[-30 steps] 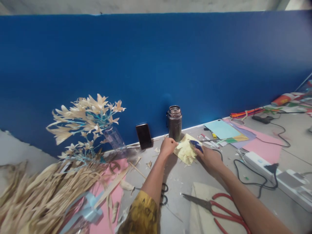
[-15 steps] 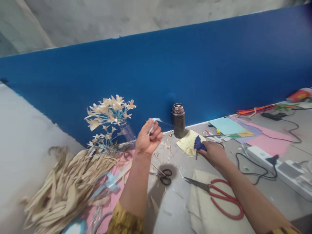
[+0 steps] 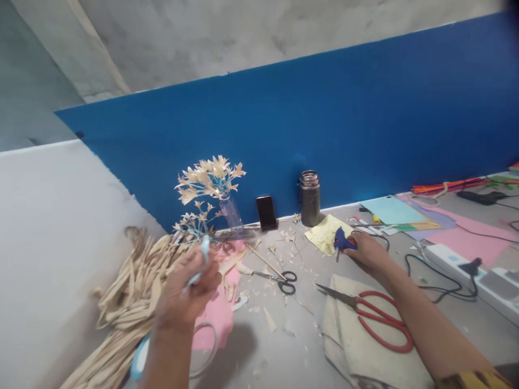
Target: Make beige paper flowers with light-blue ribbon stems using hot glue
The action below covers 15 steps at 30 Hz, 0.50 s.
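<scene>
1. Your left hand (image 3: 184,294) is closed around a thin light-blue strip (image 3: 204,254), and one end of it sticks up above your fingers. Half a second ago this hand was raised in front of the blue wall; now it is lower and further left, above the pile of dry tan leaves (image 3: 125,294) and the pink paper (image 3: 217,319).
2. Your right hand (image 3: 367,251) grips the blue glue gun (image 3: 341,240) and rests on the surface (image 3: 300,346). The gun lies at the edge of the yellow paper (image 3: 324,233). One second ago both hands were together at this paper; now only the right one is there, so it seems the gluing step at the paper has finished and the strip is being carried toward the leaves.
3. Just behind the left hand stands the flower arrangement (image 3: 208,181) in a clear vase (image 3: 231,213), with tan petals on blue stems.
4. Between your hands lie small black scissors (image 3: 284,281). Large red scissors (image 3: 375,319) lie on a beige sheet, near your right forearm.
5. At the wall (image 3: 365,108) stand a dark phone (image 3: 266,213) and a dark metal flask (image 3: 310,198). To the right there are coloured papers (image 3: 405,216), cables and a white power strip (image 3: 458,262).
6. I cannot read any brand, label or writing; everything is too small or blurred.
</scene>
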Tool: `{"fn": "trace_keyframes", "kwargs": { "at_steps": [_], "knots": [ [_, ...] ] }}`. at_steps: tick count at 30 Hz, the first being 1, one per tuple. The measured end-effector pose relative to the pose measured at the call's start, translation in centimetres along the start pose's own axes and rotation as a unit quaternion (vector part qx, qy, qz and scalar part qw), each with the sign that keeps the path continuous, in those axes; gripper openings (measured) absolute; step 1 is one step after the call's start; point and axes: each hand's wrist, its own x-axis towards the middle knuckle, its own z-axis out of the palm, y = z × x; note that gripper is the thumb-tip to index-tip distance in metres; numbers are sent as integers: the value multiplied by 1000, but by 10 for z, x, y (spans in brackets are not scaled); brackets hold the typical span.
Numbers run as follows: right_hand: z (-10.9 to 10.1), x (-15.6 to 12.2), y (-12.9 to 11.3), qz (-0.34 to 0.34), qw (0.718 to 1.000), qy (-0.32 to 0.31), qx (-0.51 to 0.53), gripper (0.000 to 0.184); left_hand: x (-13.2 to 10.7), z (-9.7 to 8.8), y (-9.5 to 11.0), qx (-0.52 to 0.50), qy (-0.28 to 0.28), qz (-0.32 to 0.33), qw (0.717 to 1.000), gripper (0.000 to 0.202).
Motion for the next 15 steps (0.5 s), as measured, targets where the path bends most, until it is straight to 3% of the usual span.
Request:
{"fn": "trace_keyframes", "kwargs": {
  "at_steps": [4, 6, 8, 10, 12, 13, 14, 15],
  "knots": [
    [-29, -10, -27, -46, 998, 34, 36, 24, -19, -7, -14, 140, 28, -134, 981, 28],
    [-46, -20, -58, -105, 980, 68, 157, 27, -28, -4, -17, 158, 29, -159, 974, 33],
    [-57, -30, -91, -180, 954, 36, 237, 32, -35, -1, -16, 155, 21, -163, 974, 35],
    [-61, -32, -112, -247, 936, -48, 245, 38, -40, -2, -13, 137, 13, -152, 979, 33],
    [-61, -23, -113, -256, 930, -144, 219, 22, -42, -6, -11, 106, -7, -138, 985, 30],
    [-63, -16, -107, -241, 928, -184, 214, 26, -42, -9, -12, 88, -22, -132, 987, 28],
    [-67, -8, -97, -212, 930, -195, 228, 35, -42, -12, -13, 72, -38, -127, 989, 27],
    [-74, 2, -86, -175, 938, -144, 260, 39, -42, -15, -15, 59, -52, -122, 989, 25]
  ]
}}
